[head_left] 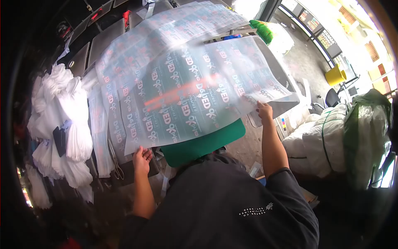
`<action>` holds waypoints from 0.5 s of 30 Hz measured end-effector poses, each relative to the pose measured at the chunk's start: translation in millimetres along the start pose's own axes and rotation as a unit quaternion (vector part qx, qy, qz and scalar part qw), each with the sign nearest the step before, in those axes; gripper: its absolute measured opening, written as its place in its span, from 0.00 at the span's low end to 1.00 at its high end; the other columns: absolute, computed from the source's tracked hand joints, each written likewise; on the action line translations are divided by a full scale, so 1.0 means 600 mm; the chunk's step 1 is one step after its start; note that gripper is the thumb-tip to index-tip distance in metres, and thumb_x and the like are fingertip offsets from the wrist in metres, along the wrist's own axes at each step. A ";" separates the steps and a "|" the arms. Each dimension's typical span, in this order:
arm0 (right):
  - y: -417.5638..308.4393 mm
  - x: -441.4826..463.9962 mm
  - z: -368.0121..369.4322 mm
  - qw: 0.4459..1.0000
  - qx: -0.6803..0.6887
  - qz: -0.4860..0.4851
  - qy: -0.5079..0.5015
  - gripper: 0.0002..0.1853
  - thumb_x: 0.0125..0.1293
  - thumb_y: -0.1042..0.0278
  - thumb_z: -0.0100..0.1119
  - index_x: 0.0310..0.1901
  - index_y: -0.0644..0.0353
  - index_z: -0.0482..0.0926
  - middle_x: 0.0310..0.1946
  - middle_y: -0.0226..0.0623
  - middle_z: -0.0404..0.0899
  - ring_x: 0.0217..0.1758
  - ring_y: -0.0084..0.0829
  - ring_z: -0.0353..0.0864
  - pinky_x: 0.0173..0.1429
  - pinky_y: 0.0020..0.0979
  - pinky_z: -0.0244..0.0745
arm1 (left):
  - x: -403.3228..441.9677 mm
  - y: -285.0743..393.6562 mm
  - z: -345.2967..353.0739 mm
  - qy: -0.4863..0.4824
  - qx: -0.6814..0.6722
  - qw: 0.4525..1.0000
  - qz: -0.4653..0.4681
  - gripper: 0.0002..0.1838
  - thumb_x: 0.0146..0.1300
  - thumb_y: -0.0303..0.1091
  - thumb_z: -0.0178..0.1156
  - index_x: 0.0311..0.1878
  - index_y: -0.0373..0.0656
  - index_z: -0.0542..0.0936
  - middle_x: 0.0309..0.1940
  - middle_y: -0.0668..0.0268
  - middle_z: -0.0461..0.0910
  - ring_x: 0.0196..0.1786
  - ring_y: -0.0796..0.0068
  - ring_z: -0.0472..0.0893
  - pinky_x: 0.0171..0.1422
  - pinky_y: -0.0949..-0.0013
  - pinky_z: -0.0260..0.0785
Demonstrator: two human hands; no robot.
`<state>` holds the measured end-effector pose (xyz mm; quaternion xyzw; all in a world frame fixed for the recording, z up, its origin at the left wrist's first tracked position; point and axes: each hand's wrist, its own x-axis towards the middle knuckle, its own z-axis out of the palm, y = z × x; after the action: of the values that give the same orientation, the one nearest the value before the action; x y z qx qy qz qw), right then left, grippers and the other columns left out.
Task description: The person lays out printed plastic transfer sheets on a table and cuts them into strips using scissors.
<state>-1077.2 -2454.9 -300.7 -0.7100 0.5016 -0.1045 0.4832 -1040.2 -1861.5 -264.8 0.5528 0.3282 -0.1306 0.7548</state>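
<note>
A large translucent sheet (190, 89), printed with repeated lettering, spreads out in front of me, its right part lifted and bulging. At its near right edge, my right hand (264, 111) pinches the sheet between closed fingers. My left hand (142, 159) is by the near left edge, fingers stretched and apart; whether they touch the sheet is hard to tell. Beneath it lies a dark green panel (203, 145), partly covered. More printed sheeting (174, 25) extends over the far part of the table.
White bundled cloth or plastic (62, 120) hangs in a pile at the left. Large wrapped white bales (319, 139) stand at the right beside a green sack (365, 137). A yellow bucket (336, 75) sits farther back. Red-handled tools (126, 18) lie beyond the sheet.
</note>
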 end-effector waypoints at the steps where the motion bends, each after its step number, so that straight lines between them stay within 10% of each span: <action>1: 0.018 0.007 -0.003 0.999 -0.044 0.012 -0.025 0.18 0.59 0.54 0.63 0.36 0.64 0.79 0.27 0.33 0.78 0.25 0.23 0.76 0.24 0.24 0.67 | 0.000 -0.004 -0.002 0.022 -0.015 1.000 -0.005 0.13 0.64 0.43 0.57 0.42 0.44 0.72 0.33 0.66 0.74 0.37 0.68 0.77 0.42 0.63 0.69; 15: 0.107 -0.176 0.031 0.993 -0.087 -0.056 -0.065 0.19 0.57 0.58 0.65 0.41 0.68 0.80 0.30 0.41 0.82 0.31 0.29 0.81 0.38 0.30 0.74 | 0.036 -0.015 -0.019 -0.074 0.050 0.994 -0.070 0.12 0.64 0.45 0.58 0.37 0.46 0.74 0.32 0.67 0.75 0.34 0.68 0.78 0.38 0.66 0.69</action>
<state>-1154.7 -2360.5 -325.3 -0.7813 0.4360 -0.0408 0.4447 -1033.0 -1850.6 -287.7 0.5547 0.3025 -0.2398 0.7371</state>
